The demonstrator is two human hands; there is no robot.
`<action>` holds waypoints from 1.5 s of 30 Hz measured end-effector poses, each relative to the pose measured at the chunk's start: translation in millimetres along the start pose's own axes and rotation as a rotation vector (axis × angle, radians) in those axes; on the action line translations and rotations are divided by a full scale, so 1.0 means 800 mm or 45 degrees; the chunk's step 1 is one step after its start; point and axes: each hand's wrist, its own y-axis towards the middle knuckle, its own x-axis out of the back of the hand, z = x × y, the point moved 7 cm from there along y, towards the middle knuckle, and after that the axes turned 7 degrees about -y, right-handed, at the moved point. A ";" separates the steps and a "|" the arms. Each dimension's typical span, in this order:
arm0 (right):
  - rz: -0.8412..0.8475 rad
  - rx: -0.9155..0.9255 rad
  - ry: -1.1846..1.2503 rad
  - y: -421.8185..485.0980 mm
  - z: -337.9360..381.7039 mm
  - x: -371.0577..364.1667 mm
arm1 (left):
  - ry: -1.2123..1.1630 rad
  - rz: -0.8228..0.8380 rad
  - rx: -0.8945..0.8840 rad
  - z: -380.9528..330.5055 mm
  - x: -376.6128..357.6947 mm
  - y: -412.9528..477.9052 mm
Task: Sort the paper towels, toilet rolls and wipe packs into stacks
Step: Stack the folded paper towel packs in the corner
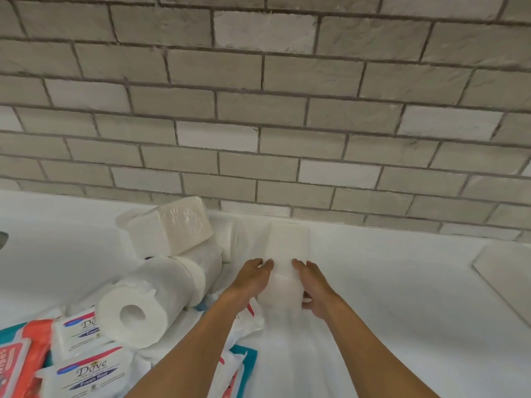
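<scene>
A white pack of paper towels [283,271] lies on the white counter [388,282], its far end near the brick wall. My left hand [253,280] presses its left side and my right hand [314,288] its right side. To the left is a jumbled pile: a clear-wrapped white pack [172,225] rests on top of paper towel rolls [149,303] lying on their sides. Two white wipe packs [86,372] and red wipe packs [20,360] lie at the lower left. A teal and red pack [241,357] shows under my left forearm.
A grey brick wall [287,110] rises right behind the counter. A flat pale board [508,277] lies at the right edge. A dark object [3,238] peeks in at the far left. Bare counter stretches to the right of my hands.
</scene>
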 end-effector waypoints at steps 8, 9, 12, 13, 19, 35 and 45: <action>0.049 0.075 0.125 -0.015 -0.008 0.008 | 0.017 -0.067 -0.161 0.000 0.004 0.002; 0.049 0.108 0.148 -0.017 -0.008 0.010 | 0.012 -0.060 -0.164 -0.001 0.003 -0.004; 0.037 0.250 0.210 -0.025 -0.003 0.016 | -0.085 -0.069 -0.211 -0.011 0.001 -0.027; 0.032 0.299 0.217 -0.031 0.000 0.018 | -0.110 -0.088 -0.244 -0.015 0.001 -0.033; 0.010 0.531 0.300 -0.079 0.032 0.027 | -0.214 -0.121 -0.358 -0.043 0.013 -0.079; 0.637 0.818 0.087 -0.177 0.156 -0.107 | -0.842 -0.199 -0.518 -0.117 0.181 -0.166; 0.148 0.967 -0.555 -0.104 0.212 -0.179 | -0.846 -0.327 -0.507 -0.087 0.279 -0.187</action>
